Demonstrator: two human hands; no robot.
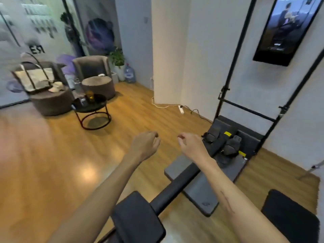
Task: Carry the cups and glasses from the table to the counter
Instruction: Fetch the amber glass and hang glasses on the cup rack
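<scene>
A wooden floor (122, 123) fills most of the room, glossy and lit by a bright patch near the lower left. White walls (201, 50) rise on the right, and one carries a dark screen (287, 30) whose top is cut off by the frame. Below it a black exercise machine (206, 174) runs along the floor from the bottom edge toward the wall, with two tall black poles at its far end. Two grey armchairs (93, 67) stand in the far left corner, each with a round grey stool in front; a cream bag (33, 76) sits on the left one. A small round black table (91, 104) stands on the floor in front of the stools. At its back edge is an amber glass (89, 96), with darker items beside it too blurred to name. A large water bottle (129, 73) rests against the far wall, next to a potted plant.

Both bare forearms reach forward over the machine. The left hand (145, 144) and the right hand (190, 144) hang with fingers loosely curled, holding nothing, well apart from the table.
</scene>
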